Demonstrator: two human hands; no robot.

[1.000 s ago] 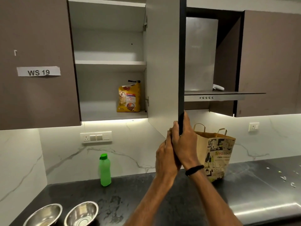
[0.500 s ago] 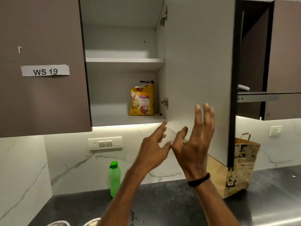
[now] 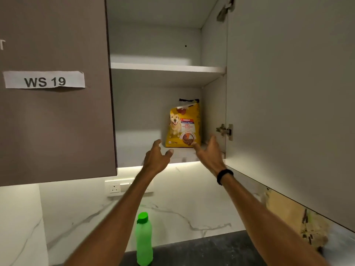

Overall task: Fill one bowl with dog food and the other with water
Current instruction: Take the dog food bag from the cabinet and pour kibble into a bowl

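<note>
A yellow dog food bag [image 3: 182, 125] with a dog picture stands upright on the lower shelf [image 3: 138, 152] of the wall cupboard, at its right side. My left hand [image 3: 156, 157] is raised just below and left of the bag, fingers spread, holding nothing. My right hand [image 3: 208, 152] is just below and right of the bag, fingers apart; its thumb tip overlaps the bag's lower right corner. A green water bottle [image 3: 144, 239] stands on the dark counter against the marble wall. The two bowls are out of view.
The cupboard door [image 3: 288, 93] hangs wide open on the right, above a brown paper bag [image 3: 299, 221] on the counter. A shut brown door labelled WS 19 [image 3: 53, 112] is on the left. The upper shelf [image 3: 167, 67] is bare. A switch panel [image 3: 119, 187] sits on the wall.
Both hands let go of the door's bottom edge and rose towards the dog food bag. The view has tilted up and moved closer, so the bowls have dropped out of sight.
</note>
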